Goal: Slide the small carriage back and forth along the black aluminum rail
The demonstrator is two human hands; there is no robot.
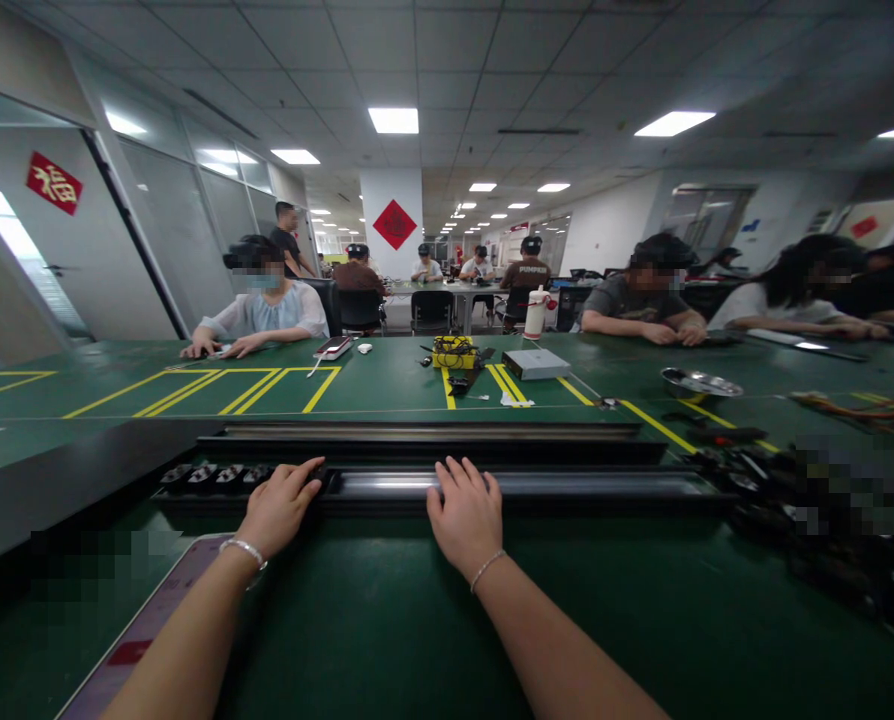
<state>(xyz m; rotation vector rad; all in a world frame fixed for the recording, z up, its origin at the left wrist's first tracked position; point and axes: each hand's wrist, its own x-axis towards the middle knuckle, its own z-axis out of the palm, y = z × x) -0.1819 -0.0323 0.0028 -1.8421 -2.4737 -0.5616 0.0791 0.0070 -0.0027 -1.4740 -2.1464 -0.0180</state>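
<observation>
A long black rail with a shiny metal channel lies across the table in front of me. Several black socket modules sit in a row at its left end. My left hand is closed at the end of this row, thumb and index finger either side of a black socket module that it mostly hides. Further right, my right hand rests on the rail with its fingers stretched over the channel. A second long rail lies parallel just behind.
Dark cables and parts are heaped at the right. A long dark panel and a pink-white sheet lie at the left. Farther back are a yellow block with wires, a grey box and a metal bowl. People sit opposite.
</observation>
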